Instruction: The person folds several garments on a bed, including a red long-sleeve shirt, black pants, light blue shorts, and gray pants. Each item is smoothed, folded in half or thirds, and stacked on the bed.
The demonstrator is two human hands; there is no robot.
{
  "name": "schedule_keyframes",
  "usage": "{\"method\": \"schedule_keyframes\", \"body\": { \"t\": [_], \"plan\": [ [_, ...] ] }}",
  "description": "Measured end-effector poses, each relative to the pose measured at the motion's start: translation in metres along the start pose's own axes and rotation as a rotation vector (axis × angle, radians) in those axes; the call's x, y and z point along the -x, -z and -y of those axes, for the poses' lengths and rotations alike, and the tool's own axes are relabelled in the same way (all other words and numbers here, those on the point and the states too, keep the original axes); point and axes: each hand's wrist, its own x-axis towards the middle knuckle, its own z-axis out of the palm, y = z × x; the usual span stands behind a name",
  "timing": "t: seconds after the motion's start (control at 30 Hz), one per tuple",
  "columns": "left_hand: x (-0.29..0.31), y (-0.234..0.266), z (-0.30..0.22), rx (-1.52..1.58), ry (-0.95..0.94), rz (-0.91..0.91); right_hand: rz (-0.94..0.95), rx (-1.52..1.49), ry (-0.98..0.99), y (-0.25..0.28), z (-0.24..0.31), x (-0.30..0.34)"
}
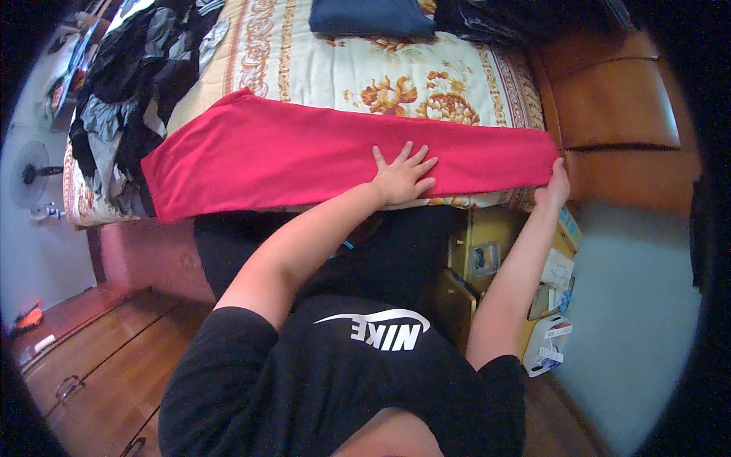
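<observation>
A pair of red pants point(304, 156), folded lengthwise, lies across the near side of the bed, its wide waist end to the left and its narrow leg end to the right. My left hand point(400, 177) rests flat on the middle of the cloth with fingers spread. At the far right, my right hand point(557, 185) has its fingers closed around the hem of the leg, and part of those fingers is hidden by the edge.
The bed wears a floral sheet point(350, 72). A heap of dark and grey clothes point(145, 68) lies at left, a folded navy garment point(371, 17) at the back. A brown headboard point(609, 99) borders the right. Below stand a drawer cabinet point(449, 293) and, far left, a fan point(32, 169).
</observation>
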Motion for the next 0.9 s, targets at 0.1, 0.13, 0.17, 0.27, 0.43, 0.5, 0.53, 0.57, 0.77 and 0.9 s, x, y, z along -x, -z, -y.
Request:
{"method": "schedule_keyframes", "body": {
  "t": [0.1, 0.13, 0.17, 0.27, 0.43, 0.5, 0.53, 0.57, 0.77, 0.9],
  "plan": [
    [-0.009, 0.01, 0.023, 0.91, 0.02, -0.129, 0.103, 0.124, 0.209, -0.076, 0.039, 0.079],
    [-0.003, 0.034, 0.012, 1.56, 0.185, -0.128, 0.157, 0.19, 0.3, -0.094, 0.035, 0.103],
    [0.009, 0.057, 0.016, 1.876, 0.16, 0.012, 0.225, 0.373, 0.35, -0.122, 0.035, 0.143],
    [0.053, 0.121, 0.031, 2.204, 0.038, 0.241, 0.551, 0.709, 0.786, -0.169, -0.017, 0.226],
    [0.086, 0.105, 0.101, 1.469, 0.485, -0.278, 0.911, 0.993, 0.984, -0.199, -0.126, 0.298],
    [0.096, 0.092, 0.117, 1.358, 0.531, -0.51, 1.01, 0.846, 0.976, -0.198, -0.138, 0.314],
    [0.102, 0.085, 0.128, 1.295, 0.555, -0.634, 1.097, 0.896, 0.894, -0.2, -0.126, 0.314],
    [0.108, 0.077, 0.143, 1.18, 0.557, -0.641, 1.189, 0.946, 0.804, -0.197, -0.109, 0.308],
    [0.119, 0.093, 0.166, 0.331, 0.505, -0.669, 0.348, 1.084, 0.515, -0.141, -0.147, 0.145],
    [0.123, 0.09, 0.172, 0.202, 0.745, -0.616, 0.549, 1.096, -0.04, -0.153, -0.156, 0.121]
  ]
}}
